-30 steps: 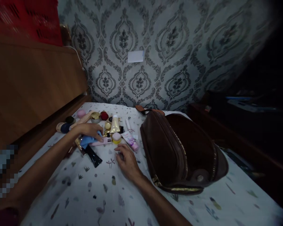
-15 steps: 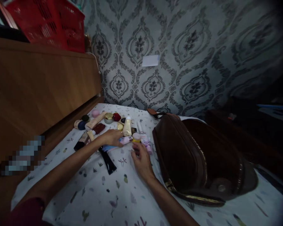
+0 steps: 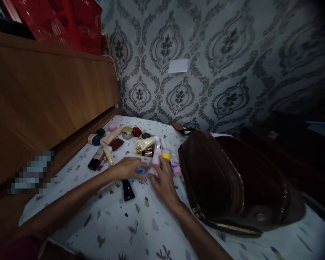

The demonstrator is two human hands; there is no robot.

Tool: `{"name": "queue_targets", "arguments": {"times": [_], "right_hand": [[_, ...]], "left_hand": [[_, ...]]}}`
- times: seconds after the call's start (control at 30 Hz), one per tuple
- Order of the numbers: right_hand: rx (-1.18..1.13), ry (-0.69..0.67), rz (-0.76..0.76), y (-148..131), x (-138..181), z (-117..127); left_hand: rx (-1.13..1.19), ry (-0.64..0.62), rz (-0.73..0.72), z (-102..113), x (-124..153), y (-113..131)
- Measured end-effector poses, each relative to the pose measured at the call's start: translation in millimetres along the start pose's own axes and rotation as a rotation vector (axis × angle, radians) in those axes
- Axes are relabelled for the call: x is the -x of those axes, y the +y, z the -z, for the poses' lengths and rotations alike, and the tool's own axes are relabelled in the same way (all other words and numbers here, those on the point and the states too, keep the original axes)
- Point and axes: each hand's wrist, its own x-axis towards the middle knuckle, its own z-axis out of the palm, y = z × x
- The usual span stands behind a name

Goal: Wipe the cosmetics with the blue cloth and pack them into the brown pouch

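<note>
My left hand (image 3: 128, 169) is curled over a blue tube (image 3: 140, 172) whose black cap end (image 3: 128, 188) sticks out below it. My right hand (image 3: 162, 180) lies beside it, with the fingers closed around a pale pink bottle (image 3: 156, 156) standing up from them. A yellow-lidded small pot (image 3: 166, 155) and a pink-and-white tube (image 3: 176, 168) lie at its fingertips. Both hands rest on a white printed sheet (image 3: 116, 224).
Several cosmetics lie scattered behind the hands: a cream tube (image 3: 146, 142), a gold-lidded jar (image 3: 127, 132), a dark red case (image 3: 116, 144). A large brown zipped bag (image 3: 233, 180) lies to the right. A wooden headboard (image 3: 43, 104) with a red basket (image 3: 62, 21) stands on the left.
My left hand has slid the blue tube towards me and to the right. My right hand has closed on the pink bottle. The camera has shifted slightly.
</note>
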Motion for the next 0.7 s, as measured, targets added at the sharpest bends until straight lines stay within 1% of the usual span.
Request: {"name": "queue_targets", "arguments": {"times": [0.07, 0.17, 0.3, 0.4, 0.5, 0.53, 0.57, 0.6, 0.67, 0.7], "right_hand": [[0.037, -0.002, 0.004, 3, 0, -3], [0.044, -0.003, 0.018, 5, 0, -4], [0.027, -0.022, 0.008, 4, 1, -1], [0.01, -0.031, -0.008, 3, 2, 1], [0.006, -0.036, -0.025, 2, 2, 1], [0.006, -0.036, -0.028, 2, 2, 1], [0.005, -0.035, -0.03, 2, 2, 1], [0.002, -0.033, -0.029, 2, 1, 1], [-0.009, -0.032, -0.029, 2, 1, 1], [-0.015, -0.028, -0.031, 2, 1, 0]], "left_hand": [[-0.178, -0.089, 0.024, 7, 26, 3], [-0.314, -0.163, 0.088, 20, 50, 2], [-0.402, -0.247, 0.124, 38, 65, -12], [-0.414, -0.239, 0.142, 48, 71, -32], [-0.277, -0.126, 0.141, 56, 74, -61], [-0.212, -0.066, 0.161, 60, 74, -72], [-0.171, 0.008, 0.212, 64, 74, -83], [-0.188, 0.102, 0.308, 69, 74, -95], [-0.381, 0.306, 0.588, 79, 75, -118], [-0.432, 0.346, 0.659, 84, 76, -129]]}}
